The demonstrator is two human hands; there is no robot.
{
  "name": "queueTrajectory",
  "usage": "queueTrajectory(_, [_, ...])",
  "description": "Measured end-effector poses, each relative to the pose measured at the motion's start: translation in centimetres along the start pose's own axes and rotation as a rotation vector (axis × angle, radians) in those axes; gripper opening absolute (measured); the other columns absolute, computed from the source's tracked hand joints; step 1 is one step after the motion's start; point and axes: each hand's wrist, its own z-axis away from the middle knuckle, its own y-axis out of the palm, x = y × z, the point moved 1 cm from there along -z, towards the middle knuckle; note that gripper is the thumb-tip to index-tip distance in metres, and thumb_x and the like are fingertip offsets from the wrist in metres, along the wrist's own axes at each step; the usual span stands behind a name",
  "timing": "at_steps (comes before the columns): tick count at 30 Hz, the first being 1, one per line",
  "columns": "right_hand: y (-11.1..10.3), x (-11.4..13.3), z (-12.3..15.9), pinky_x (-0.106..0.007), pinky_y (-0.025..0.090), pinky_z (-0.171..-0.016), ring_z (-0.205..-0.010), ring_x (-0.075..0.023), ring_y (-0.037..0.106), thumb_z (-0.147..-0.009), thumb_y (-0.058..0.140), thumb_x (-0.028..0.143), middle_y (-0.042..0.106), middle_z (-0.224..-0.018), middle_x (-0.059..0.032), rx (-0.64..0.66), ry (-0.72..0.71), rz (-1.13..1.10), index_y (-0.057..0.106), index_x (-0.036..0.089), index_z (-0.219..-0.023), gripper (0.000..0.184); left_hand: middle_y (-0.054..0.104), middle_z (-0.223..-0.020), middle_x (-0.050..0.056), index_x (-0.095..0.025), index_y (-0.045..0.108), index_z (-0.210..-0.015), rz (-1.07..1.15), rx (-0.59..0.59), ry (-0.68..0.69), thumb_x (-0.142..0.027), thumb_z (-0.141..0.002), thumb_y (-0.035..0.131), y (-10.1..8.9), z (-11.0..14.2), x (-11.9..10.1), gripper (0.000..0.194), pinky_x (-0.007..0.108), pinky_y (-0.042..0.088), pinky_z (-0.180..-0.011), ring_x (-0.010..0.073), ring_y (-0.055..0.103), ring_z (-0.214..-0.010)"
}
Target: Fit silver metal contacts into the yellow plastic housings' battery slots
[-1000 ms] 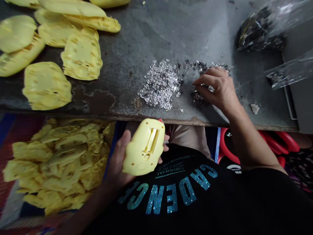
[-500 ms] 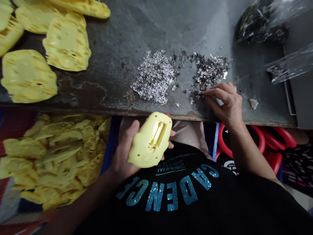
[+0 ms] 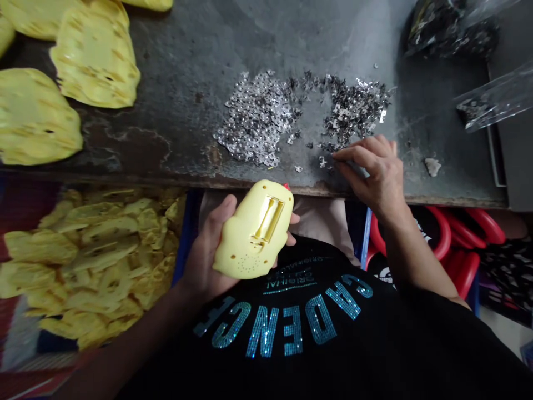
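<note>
I am holding a rounded pale-yellow plastic casing (image 3: 253, 233) over my lap, just in front of the table edge, its slotted back facing up and a small red bit (image 3: 287, 186) showing at its far corner. My left hand (image 3: 208, 241) is gripping it from beneath and the side, thumb along one edge and fingertips showing past the other. My right hand (image 3: 377, 172) is hovering low at the near edge of a dark, glinting heap of small metal pieces (image 3: 353, 108), thumb and forefinger closed together at the tips; I cannot tell whether a piece is between them. To its left, a flat heap of silvery metal plates (image 3: 258, 119) is lying on the worn grey tabletop (image 3: 187, 94). Farther left, thin yellow plastic shells (image 3: 97, 55) are resting on the table, and below them more are filling a blue-sided container (image 3: 180, 250).
</note>
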Motion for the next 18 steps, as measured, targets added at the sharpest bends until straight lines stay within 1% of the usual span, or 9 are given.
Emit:
queueTrajectory(3, [0.0, 0.0, -2.5, -0.049, 0.046, -0.098, -0.112, -0.0298, 0.066, -0.121, 0.057, 0.032, 0.079, -0.113, -0.0075, 0.111, -0.14, 0.063, 0.083, 0.028, -0.127, 0.027, 0.089, -0.132, 0.018, -0.021, 0.085, -0.146, -0.004, -0.021, 0.018, -0.08, -0.107, 0.065, 0.5, 0.3, 0.1, 0.073, 0.031, 0.071, -0.062, 0.0316, 0.088, -0.094])
queueTrajectory(5, [0.0, -0.2, -3.7, -0.05, 0.047, -0.1, -0.111, -0.0302, 0.065, -0.121, 0.055, 0.03, 0.076, -0.11, -0.0075, 0.187, -0.212, 0.08, 0.083, 0.028, -0.125, 0.029, 0.088, -0.133, 0.019, -0.02, 0.083, -0.149, -0.019, -0.024, 0.029, -0.08, -0.109, 0.06, 0.6, 0.6, 0.2, 0.076, 0.031, 0.07, -0.062, 0.0328, 0.088, -0.095])
queueTrajectory(7, [0.0, -0.4, -4.3, -0.051, 0.048, -0.102, -0.11, -0.03, 0.065, -0.121, 0.055, 0.03, 0.074, -0.105, -0.0072, 0.238, -0.244, 0.086, 0.083, 0.027, -0.12, 0.028, 0.088, -0.134, 0.02, -0.019, 0.081, -0.151, -0.03, -0.03, 0.038, -0.08, -0.11, 0.058, 0.6, 0.7, 0.2, 0.078, 0.031, 0.07, -0.061, 0.0338, 0.088, -0.096])
queueTrajectory(10, [0.1, -0.7, -4.4, -0.05, 0.049, -0.1, -0.106, -0.0287, 0.064, -0.12, 0.057, 0.031, 0.074, -0.1, -0.0066, 0.259, -0.256, 0.096, 0.082, 0.027, -0.115, 0.025, 0.088, -0.134, 0.021, -0.018, 0.079, -0.154, -0.029, -0.051, 0.029, -0.081, -0.11, 0.057, 0.5, 0.8, 0.2, 0.08, 0.031, 0.069, -0.061, 0.0343, 0.088, -0.097])
queueTrajectory(13, [0.2, -0.9, -4.3, -0.049, 0.049, -0.097, -0.104, -0.0289, 0.066, -0.118, 0.06, 0.031, 0.076, -0.101, -0.007, 0.271, -0.245, 0.109, 0.081, 0.026, -0.115, 0.021, 0.088, -0.133, 0.02, -0.018, 0.078, -0.157, -0.026, -0.04, 0.013, -0.08, -0.11, 0.058, 0.4, 0.7, 0.0, 0.08, 0.032, 0.069, -0.06, 0.0357, 0.088, -0.098])
queueTrajectory(16, [0.3, -1.0, -4.7, -0.049, 0.048, -0.097, -0.107, -0.0307, 0.069, -0.115, 0.063, 0.028, 0.079, -0.104, -0.0085, 0.281, -0.214, 0.087, 0.081, 0.024, -0.113, 0.018, 0.088, -0.131, 0.021, -0.017, 0.08, -0.153, -0.016, -0.024, 0.029, -0.076, -0.109, 0.06, 0.6, 0.4, -0.1, 0.076, 0.032, 0.069, -0.058, 0.0358, 0.088, -0.096])
queueTrajectory(18, [-0.1, -0.9, -4.9, -0.049, 0.048, -0.097, -0.106, -0.0307, 0.071, -0.113, 0.065, 0.029, 0.081, -0.105, -0.0089, 0.252, -0.187, 0.034, 0.081, 0.023, -0.109, 0.017, 0.089, -0.129, 0.021, -0.018, 0.082, -0.148, 0.006, -0.023, 0.029, -0.075, -0.107, 0.066, 0.8, 0.1, -0.1, 0.073, 0.032, 0.069, -0.056, 0.0352, 0.088, -0.094])
